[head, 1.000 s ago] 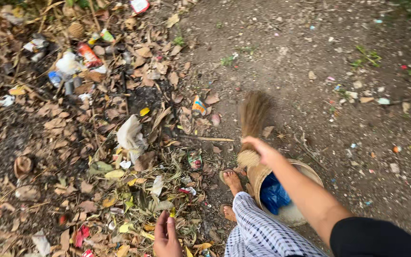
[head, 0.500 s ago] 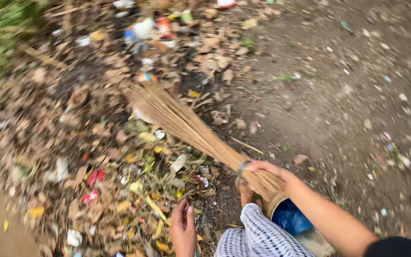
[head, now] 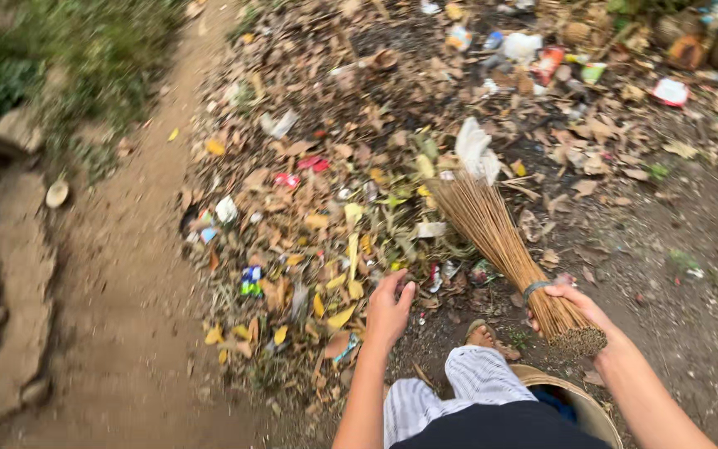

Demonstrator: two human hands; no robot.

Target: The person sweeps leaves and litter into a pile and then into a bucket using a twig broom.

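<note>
Straw broom (head: 500,241) is being gripped by the right hand (head: 579,312) at its bound end, bristles angling into the leaf pile (head: 334,208). Left hand (head: 388,312) is hanging free, fingers loosely curled, holding nothing. Woven basket (head: 592,411) is sitting beside the foot (head: 484,335).

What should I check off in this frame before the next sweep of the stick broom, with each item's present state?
1. Grip on the broom: the right hand is closed around the bound end of the stick broom. Ok.
2. Bristle contact: the tips lie on the heap of dry leaves and wrappers. Ok.
3. Left hand free: it holds nothing and hovers over the leaves. Ok.
4. Foot out of the broom's path: the sandalled foot sits close beside the broom's handle end. Not ok.
5. Woven basket within reach: at the person's right leg, its rim only partly in view. Ok.
6. Room left in the basket: mostly hidden. Cannot tell.
</note>
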